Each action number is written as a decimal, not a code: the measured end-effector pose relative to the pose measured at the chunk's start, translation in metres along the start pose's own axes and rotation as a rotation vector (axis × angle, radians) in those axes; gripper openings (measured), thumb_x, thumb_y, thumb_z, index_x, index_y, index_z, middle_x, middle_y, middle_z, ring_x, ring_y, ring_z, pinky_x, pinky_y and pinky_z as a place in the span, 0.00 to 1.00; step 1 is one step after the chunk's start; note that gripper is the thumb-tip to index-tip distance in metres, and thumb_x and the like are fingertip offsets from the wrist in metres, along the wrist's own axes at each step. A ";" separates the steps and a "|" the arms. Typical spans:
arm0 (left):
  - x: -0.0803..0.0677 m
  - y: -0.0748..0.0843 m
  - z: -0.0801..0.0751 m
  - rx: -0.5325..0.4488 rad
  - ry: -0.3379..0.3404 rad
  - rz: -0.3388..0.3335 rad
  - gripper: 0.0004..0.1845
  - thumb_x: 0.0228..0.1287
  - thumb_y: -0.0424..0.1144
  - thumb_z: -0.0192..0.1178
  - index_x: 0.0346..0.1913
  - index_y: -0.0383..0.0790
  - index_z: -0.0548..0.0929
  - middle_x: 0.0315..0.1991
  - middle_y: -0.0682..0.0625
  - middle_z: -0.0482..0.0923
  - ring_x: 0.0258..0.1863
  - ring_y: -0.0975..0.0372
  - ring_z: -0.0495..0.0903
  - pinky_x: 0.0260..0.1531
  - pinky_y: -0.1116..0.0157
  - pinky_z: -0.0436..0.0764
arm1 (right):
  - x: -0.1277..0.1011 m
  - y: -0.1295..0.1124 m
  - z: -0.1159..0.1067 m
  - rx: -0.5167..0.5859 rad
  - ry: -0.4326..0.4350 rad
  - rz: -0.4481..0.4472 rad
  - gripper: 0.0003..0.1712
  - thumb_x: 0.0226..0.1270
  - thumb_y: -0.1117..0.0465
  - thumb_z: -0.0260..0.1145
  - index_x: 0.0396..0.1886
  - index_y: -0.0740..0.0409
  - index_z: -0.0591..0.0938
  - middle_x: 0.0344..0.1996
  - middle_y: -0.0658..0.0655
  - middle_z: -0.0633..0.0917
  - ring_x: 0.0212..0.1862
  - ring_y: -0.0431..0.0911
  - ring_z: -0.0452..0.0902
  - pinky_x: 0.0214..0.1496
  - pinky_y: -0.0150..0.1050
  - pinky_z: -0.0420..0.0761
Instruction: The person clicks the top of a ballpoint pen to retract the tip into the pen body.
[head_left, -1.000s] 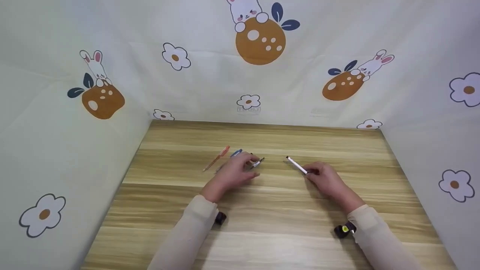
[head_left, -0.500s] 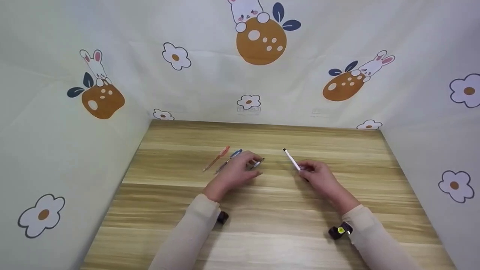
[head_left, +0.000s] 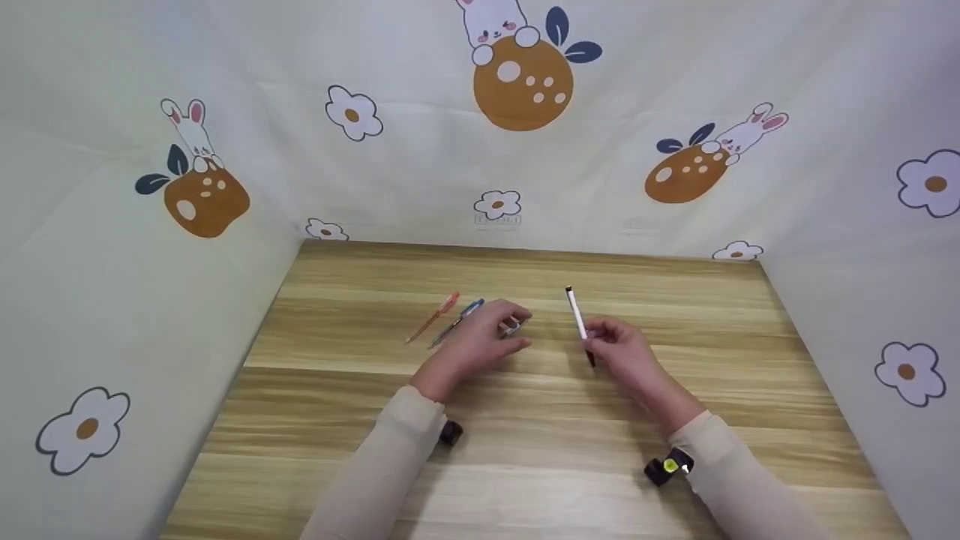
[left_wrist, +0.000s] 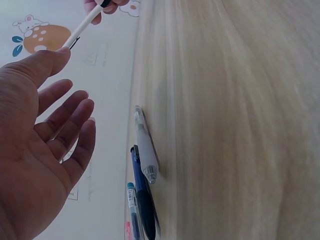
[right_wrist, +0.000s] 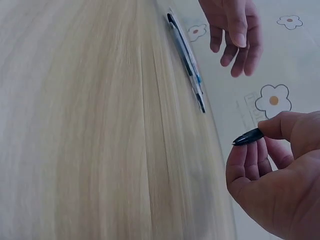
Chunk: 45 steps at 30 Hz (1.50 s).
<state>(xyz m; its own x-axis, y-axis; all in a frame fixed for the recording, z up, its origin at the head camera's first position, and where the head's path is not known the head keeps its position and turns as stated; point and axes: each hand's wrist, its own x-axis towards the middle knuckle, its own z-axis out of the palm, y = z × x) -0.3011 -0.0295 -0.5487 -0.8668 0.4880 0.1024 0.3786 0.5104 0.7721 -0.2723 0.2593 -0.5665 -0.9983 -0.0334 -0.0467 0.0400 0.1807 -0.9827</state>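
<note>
Right of centre in the head view, the right hand (head_left: 626, 352) pinches a white pen (head_left: 577, 319) between thumb and fingers, holding it off the table so that it stands almost upright, its black tip at the top; the right wrist view shows the pen's dark lower end poking out from the pinch, the other fingers curled beneath. Left of it, near the middle of the frame, the left hand (head_left: 480, 341) hovers palm down over the table with fingers spread and relaxed, gripping nothing; the left wrist view shows its open palm (left_wrist: 35, 150) clear of the wood. Just under its fingertips lies a clear-barrelled pen (left_wrist: 146, 147), with a dark blue pen (left_wrist: 142, 195) touching it alongside. Further to the left in the head view, a blue pen (head_left: 459, 320) and an orange pen (head_left: 433, 316) lie side by side, slanting up to the right. All these rest on the wooden table (head_left: 525, 450). Cream sleeves (head_left: 375, 480) cover both forearms, with a small black device at each wrist. Behind and at both sides of the frame stands a pale cloth wall (head_left: 420, 172) printed with rabbits, flowers and orange fruit
</note>
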 end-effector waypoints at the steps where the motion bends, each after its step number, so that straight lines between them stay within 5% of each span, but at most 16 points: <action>1: 0.001 0.001 0.000 0.002 0.000 0.002 0.24 0.76 0.45 0.74 0.69 0.43 0.84 0.63 0.50 0.84 0.62 0.56 0.83 0.64 0.56 0.82 | 0.000 0.000 0.002 0.014 -0.003 -0.002 0.15 0.68 0.78 0.69 0.54 0.77 0.85 0.38 0.55 0.86 0.38 0.41 0.81 0.40 0.30 0.81; 11: 0.005 0.007 0.006 -0.167 0.047 0.044 0.21 0.75 0.38 0.74 0.66 0.39 0.85 0.62 0.41 0.84 0.61 0.49 0.85 0.63 0.50 0.84 | -0.006 -0.006 0.023 0.129 -0.028 0.020 0.14 0.69 0.79 0.68 0.53 0.78 0.82 0.38 0.56 0.85 0.42 0.42 0.82 0.45 0.31 0.85; 23: 0.014 0.020 0.018 -0.454 0.151 0.018 0.20 0.75 0.29 0.70 0.66 0.35 0.82 0.60 0.35 0.84 0.55 0.55 0.87 0.58 0.59 0.86 | -0.016 -0.010 0.046 0.108 -0.094 -0.004 0.14 0.69 0.75 0.69 0.52 0.75 0.82 0.38 0.55 0.85 0.43 0.44 0.81 0.44 0.33 0.84; 29: 0.017 0.022 0.021 -0.566 0.194 0.005 0.21 0.75 0.29 0.71 0.66 0.34 0.82 0.56 0.41 0.85 0.51 0.56 0.86 0.47 0.65 0.85 | -0.019 -0.014 0.058 0.117 -0.089 -0.005 0.11 0.67 0.77 0.69 0.49 0.73 0.84 0.37 0.53 0.86 0.43 0.43 0.82 0.45 0.32 0.83; 45: 0.018 0.023 0.025 -0.657 0.236 0.034 0.23 0.71 0.22 0.69 0.67 0.31 0.81 0.54 0.42 0.84 0.45 0.59 0.84 0.45 0.67 0.84 | -0.025 -0.013 0.072 0.171 -0.108 0.013 0.11 0.67 0.77 0.66 0.48 0.71 0.84 0.36 0.54 0.85 0.42 0.42 0.82 0.45 0.34 0.87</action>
<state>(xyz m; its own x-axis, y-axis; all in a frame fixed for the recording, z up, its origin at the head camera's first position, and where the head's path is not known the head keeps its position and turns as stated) -0.2993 0.0088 -0.5452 -0.9332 0.2918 0.2096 0.1967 -0.0732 0.9777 -0.2449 0.1871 -0.5655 -0.9878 -0.1396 -0.0692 0.0681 0.0127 -0.9976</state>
